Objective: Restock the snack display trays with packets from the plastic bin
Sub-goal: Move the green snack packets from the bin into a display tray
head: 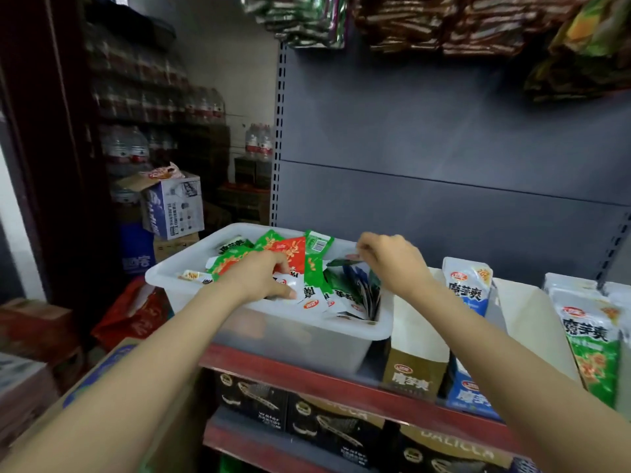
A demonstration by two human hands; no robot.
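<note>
My left hand [264,276] rests curled over mixed snack packets [307,264] in the translucent plastic bin [293,339], while my right hand [392,261] pinches a packet edge above it.

One head-worn camera looks forward and down, close over the plastic bin [273,332] on the shelf [307,373].
</note>
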